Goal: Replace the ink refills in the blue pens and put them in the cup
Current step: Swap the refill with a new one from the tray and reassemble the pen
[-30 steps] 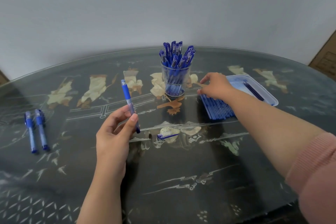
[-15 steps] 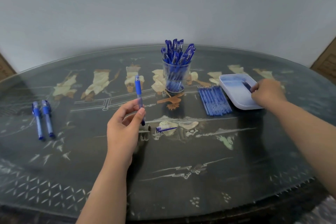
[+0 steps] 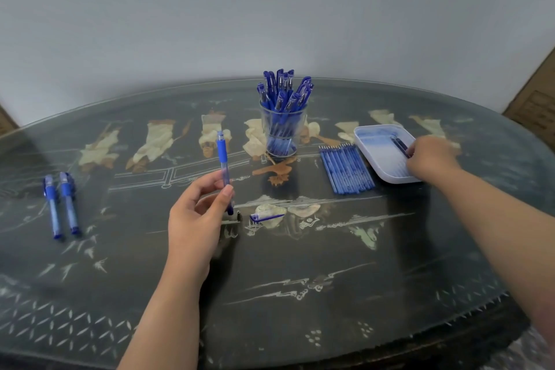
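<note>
At the far left of the dark glass-topped desk with pale inlaid figures (image 3: 300, 279), two blue plastic pens with clear barrels (image 3: 61, 204) lie side by side, well apart from everything else. They are probably a queue waiting for fresh ink. Next comes the left hand (image 3: 195, 225). Its grip is closed, with the thumb and fingertips pinching the lower barrel of a clear pen body with a blue rubber sleeve (image 3: 223, 165). The pen body is held almost upright above the desk, seemingly with the open writing end on top so a refill can slide straight in. Just beside that hand a small dark tip cone (image 3: 239, 215) stands on the desk, and a blue-and-clear pen cap (image 3: 265, 217) lies next to it. Both look parked within reach for reassembly. Behind them, in the middle, a clear plastic cup (image 3: 282, 132) is crowded with blue pens, caps up, apparently the finished ones. To its right a row of slim blue refills (image 3: 347, 170) lies neatly parallel, so single ones are easy to pick. The row sits just beside a white rectangular plastic tray (image 3: 372, 156) that holds one dark thin refill (image 3: 399, 143), likely a spent one set aside. The right hand (image 3: 432, 161) rests over the tray's near corner with its curled fingers at that refill's end. Blur hides whether its grip pinches the refill or has let go.
</note>
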Demonstrator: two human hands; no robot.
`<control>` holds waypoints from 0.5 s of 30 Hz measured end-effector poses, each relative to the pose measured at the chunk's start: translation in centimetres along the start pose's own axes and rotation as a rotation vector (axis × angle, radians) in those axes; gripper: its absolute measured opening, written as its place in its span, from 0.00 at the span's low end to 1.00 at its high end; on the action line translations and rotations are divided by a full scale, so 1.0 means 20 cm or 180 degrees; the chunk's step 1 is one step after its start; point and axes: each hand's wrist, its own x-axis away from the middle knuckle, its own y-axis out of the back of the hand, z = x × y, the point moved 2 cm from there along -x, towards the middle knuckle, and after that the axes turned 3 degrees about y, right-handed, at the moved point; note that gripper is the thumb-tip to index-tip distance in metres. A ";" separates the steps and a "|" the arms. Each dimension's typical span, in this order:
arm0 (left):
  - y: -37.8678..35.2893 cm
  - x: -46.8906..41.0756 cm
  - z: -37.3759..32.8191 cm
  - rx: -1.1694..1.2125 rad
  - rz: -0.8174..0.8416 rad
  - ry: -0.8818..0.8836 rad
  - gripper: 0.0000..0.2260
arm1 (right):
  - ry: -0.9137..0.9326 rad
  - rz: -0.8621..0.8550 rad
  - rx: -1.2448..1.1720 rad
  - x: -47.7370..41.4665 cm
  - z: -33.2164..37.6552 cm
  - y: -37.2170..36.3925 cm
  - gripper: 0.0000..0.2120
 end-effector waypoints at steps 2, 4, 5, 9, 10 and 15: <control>0.00 0.00 0.00 0.0009 0.0018 0.0010 0.11 | -0.0060 0.0021 0.0061 0.00 0.01 0.00 0.13; 0.00 0.00 0.00 0.0013 0.0038 0.0023 0.10 | -0.0116 0.0002 0.0126 0.00 0.03 0.00 0.12; 0.00 0.00 0.00 0.0014 0.0045 0.0027 0.10 | -0.0124 -0.0011 0.0168 0.00 0.04 0.00 0.11; 0.01 0.00 0.00 0.0025 0.0067 0.0027 0.10 | -0.0064 -0.0083 0.0290 0.01 0.06 0.00 0.11; 0.00 0.00 0.00 0.0035 0.0066 0.0032 0.10 | -0.0064 -0.0118 0.0258 0.01 0.07 0.01 0.11; 0.01 0.00 0.00 0.0037 0.0062 0.0044 0.11 | -0.0196 -0.0515 -0.1042 0.08 0.15 0.09 0.15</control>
